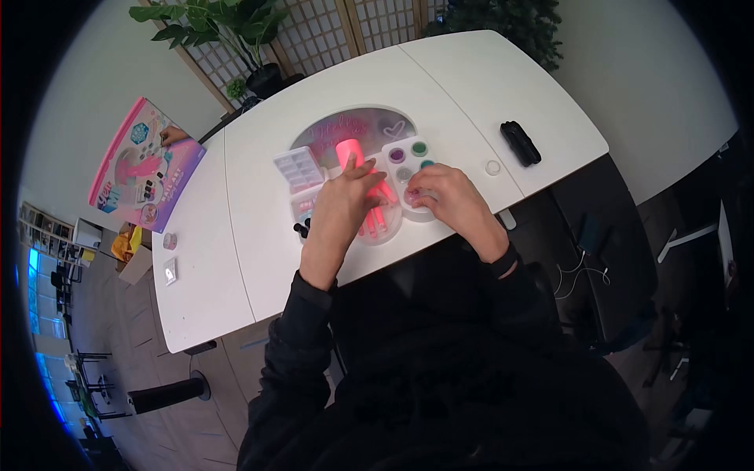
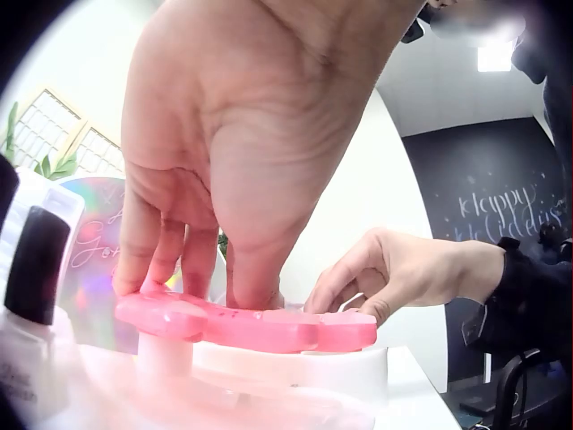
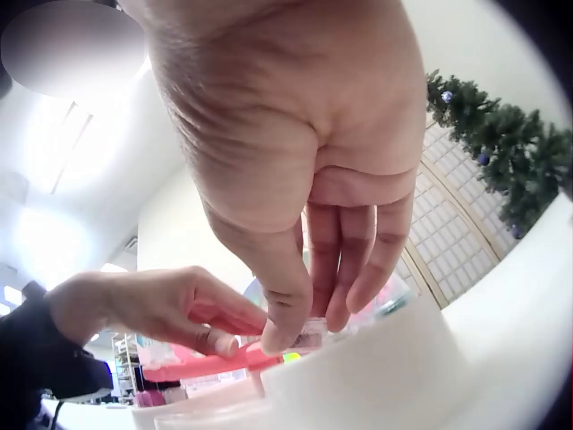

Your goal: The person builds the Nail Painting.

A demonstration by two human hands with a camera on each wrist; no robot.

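A bright pink plastic model hand (image 1: 349, 149) lies palm down on a white toy nail station. My left hand (image 1: 336, 210) is over it, and in the left wrist view its straight fingertips (image 2: 134, 269) rest on the pink plastic (image 2: 260, 330). My right hand (image 1: 454, 200) reaches down to the white pot holder (image 3: 376, 372) beside the model. Its thumb and fingertips pinch a small clear pot (image 3: 311, 334) at the near end of the holder. Purple (image 1: 397, 155), green (image 1: 419, 148) and silver glitter pots (image 1: 404, 174) sit in the holder's other wells.
A shiny half-round panel (image 1: 314, 129) stands behind the station. Left are an open clear-lidded case (image 1: 298, 169) and a black-capped nail polish bottle (image 2: 34, 278). The toy's box (image 1: 149, 169) stands at the table's left edge; a black case (image 1: 520, 144) lies right.
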